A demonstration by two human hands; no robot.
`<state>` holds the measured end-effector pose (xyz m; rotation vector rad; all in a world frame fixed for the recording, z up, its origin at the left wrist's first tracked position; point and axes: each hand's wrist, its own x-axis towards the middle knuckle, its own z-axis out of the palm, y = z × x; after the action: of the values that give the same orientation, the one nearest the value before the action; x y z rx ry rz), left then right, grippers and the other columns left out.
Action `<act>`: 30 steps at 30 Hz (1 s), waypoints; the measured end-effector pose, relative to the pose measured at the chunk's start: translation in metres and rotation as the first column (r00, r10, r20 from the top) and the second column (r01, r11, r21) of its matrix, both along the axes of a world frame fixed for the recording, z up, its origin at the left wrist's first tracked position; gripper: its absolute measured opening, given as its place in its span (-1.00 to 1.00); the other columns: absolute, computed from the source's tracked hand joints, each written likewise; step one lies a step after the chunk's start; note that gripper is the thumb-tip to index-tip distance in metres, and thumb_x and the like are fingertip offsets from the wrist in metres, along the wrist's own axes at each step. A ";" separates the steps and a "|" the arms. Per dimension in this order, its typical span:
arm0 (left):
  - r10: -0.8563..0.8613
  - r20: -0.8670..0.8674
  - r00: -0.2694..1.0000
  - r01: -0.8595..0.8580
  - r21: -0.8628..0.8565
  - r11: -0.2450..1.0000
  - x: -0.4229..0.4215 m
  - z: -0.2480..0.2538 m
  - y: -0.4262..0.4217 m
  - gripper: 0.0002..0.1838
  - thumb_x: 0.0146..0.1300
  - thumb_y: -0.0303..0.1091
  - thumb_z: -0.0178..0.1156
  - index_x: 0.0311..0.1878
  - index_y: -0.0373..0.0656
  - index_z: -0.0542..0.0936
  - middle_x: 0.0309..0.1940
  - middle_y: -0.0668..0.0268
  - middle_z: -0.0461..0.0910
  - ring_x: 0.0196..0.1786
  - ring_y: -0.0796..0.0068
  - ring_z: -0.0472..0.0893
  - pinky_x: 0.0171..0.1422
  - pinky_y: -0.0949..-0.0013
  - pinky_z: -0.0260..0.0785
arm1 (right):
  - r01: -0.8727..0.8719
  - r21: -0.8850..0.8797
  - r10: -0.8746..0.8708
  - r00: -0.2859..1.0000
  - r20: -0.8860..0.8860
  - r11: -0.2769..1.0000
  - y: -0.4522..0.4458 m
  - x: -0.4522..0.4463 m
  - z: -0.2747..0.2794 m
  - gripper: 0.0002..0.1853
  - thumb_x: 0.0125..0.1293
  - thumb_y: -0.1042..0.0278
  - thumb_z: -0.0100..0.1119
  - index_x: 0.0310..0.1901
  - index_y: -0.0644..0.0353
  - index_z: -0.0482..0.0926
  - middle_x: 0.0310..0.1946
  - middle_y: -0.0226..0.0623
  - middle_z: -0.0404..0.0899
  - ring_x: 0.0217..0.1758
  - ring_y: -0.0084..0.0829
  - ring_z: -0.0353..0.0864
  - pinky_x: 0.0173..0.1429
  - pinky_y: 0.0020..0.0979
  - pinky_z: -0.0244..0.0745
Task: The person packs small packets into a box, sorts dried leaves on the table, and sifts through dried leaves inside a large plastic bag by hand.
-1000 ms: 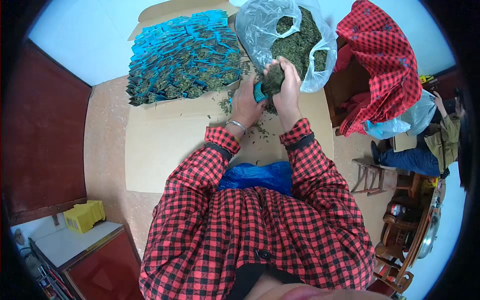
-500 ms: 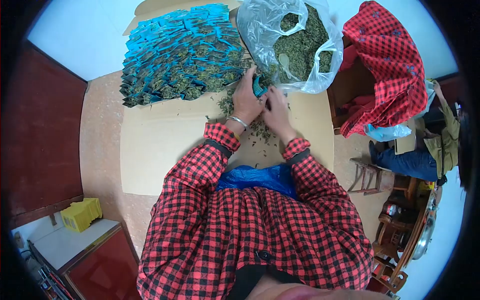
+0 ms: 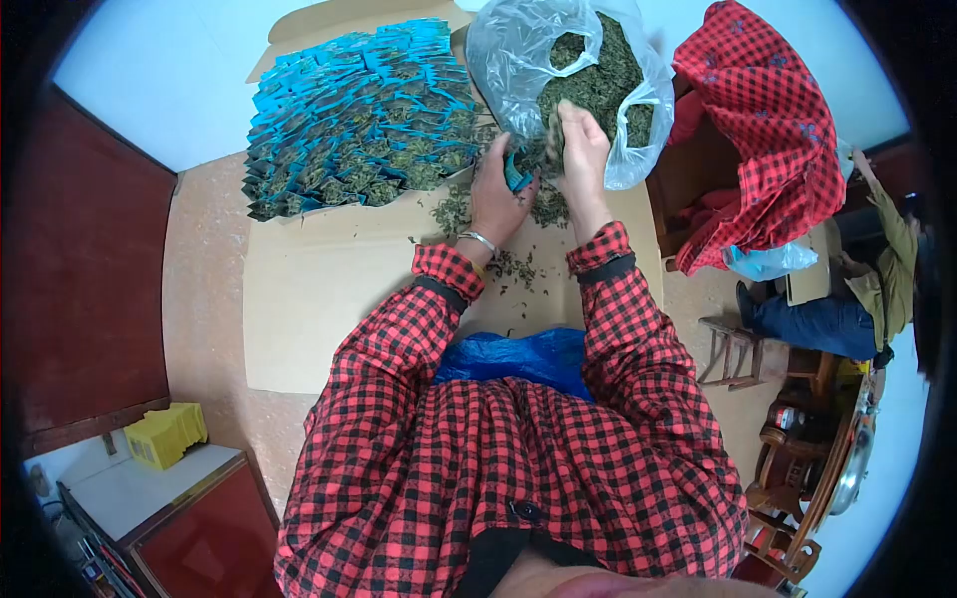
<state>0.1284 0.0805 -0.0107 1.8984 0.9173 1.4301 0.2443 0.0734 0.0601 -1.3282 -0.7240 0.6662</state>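
Note:
My left hand (image 3: pixel 500 195) is wrapped round a small blue packet (image 3: pixel 516 173) whose mouth faces up. Beside it on the right, my right hand (image 3: pixel 585 151) is closed, fingers cupped round dried green leaves (image 3: pixel 555 140). Just beyond that hand lies a clear plastic bag (image 3: pixel 508 75) with a heap of the same leaves (image 3: pixel 605 82) inside. Many blue packets filled with leaves (image 3: pixel 369 120) stand packed in rows to the left. Loose leaf bits (image 3: pixel 518 267) are scattered on the cardboard (image 3: pixel 329 299) below my hands.
Blue plastic (image 3: pixel 513 357) lies against my front. Red checked cloth (image 3: pixel 768 120) hangs at the right, beside a wooden stool (image 3: pixel 738 354). Another person (image 3: pixel 877 279) is at the far right. A yellow object (image 3: pixel 167 435) rests on a cabinet at lower left.
My right hand first went down to the packet in my left hand, then moved up and right, and now holds leaves near the bag. My left hand stayed round the packet.

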 end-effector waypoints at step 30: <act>-0.136 -0.380 0.915 0.140 -0.017 0.990 -0.030 0.010 -0.005 -0.13 -0.09 -0.31 0.38 0.28 -0.30 0.14 0.10 -0.07 0.39 0.23 -0.06 0.35 0.27 0.11 0.25 | -0.109 -0.272 0.293 0.352 0.889 0.956 -0.041 -0.007 0.018 -0.79 0.10 0.27 0.17 -0.26 0.16 0.62 0.17 -0.01 0.44 0.11 0.00 0.50 0.17 -0.22 0.40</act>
<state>0.0981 0.0759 -0.0007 2.2480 0.9255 1.0008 0.2375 0.0320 0.0780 -1.7741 -1.8364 0.0635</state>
